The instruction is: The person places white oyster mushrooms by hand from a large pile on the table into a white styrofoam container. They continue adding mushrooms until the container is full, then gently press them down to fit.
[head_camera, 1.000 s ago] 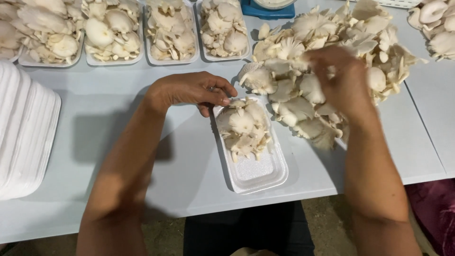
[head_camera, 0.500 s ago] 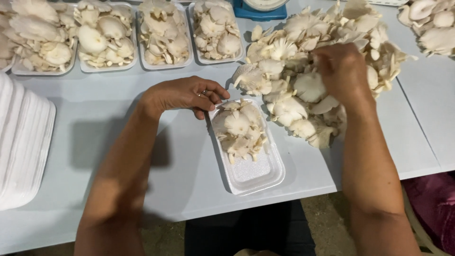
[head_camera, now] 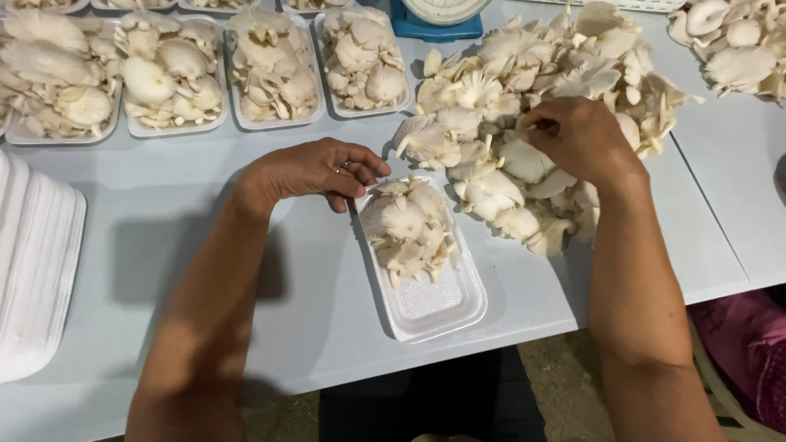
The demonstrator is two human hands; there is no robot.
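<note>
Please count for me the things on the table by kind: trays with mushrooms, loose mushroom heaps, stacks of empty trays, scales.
Trays with mushrooms: 5 in full view, slivers of more at the top edge
Loose mushroom heaps: 2
Stacks of empty trays: 1
Scales: 1
Total: 9

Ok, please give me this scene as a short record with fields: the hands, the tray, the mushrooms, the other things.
left hand: rests on the far corner of the foam tray
right hand: fingers in the loose mushroom pile
foam tray: white, partly filled with mushrooms at its far end
filled trays: in a row at the far side of the table
empty trays: stacked at the left edge
scale: blue base, partly in view
</note>
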